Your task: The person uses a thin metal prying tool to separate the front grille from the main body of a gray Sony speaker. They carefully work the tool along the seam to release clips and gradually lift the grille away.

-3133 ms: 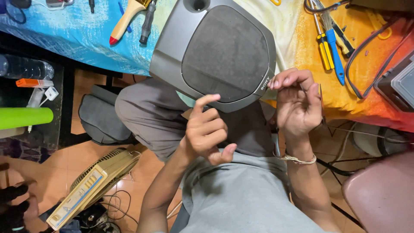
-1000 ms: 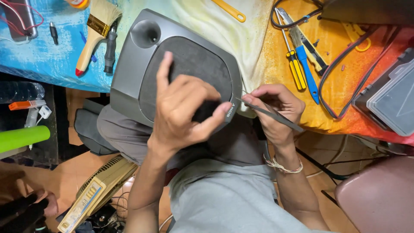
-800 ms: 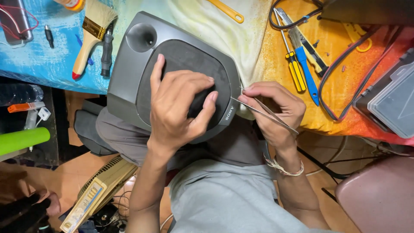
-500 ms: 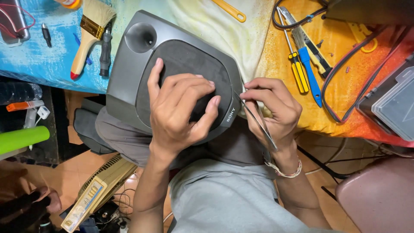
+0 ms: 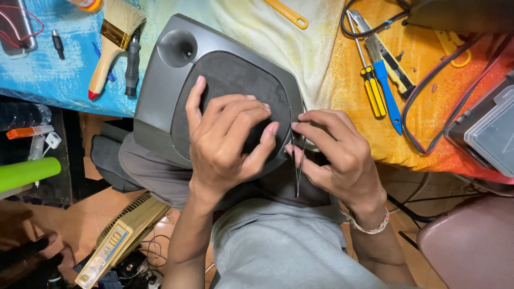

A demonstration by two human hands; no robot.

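Grey speaker (image 5: 176,80) is propped on lap w/ top edge on table (image 5: 332,80). Left hand (image 5: 227,142) is spread over its dark grille (image 5: 225,80), fingertips curled at grille's right edge. Tweezers (image 5: 298,166) are pinched by right hand (image 5: 334,155), just right of left fingertips, tips pointing toward body. Screwdrivers (image 5: 375,80) lie beyond right hand; paintbrush (image 5: 110,45) well left.

Grey plastic speaker cabinet with dark fabric grille (image 5: 176,80) propped between lap and table edge. Left hand (image 5: 225,142) spread across the grille, fingertips pressing near its right rim. Right hand (image 5: 334,155) pinching thin metal tweezers (image 5: 298,168) at that same rim, tips upward. Nearby on the cloth-covered table (image 5: 332,69): wooden-handled paintbrush (image 5: 110,45), yellow-handled screwdriver (image 5: 369,80), blue-handled tool (image 5: 386,88).
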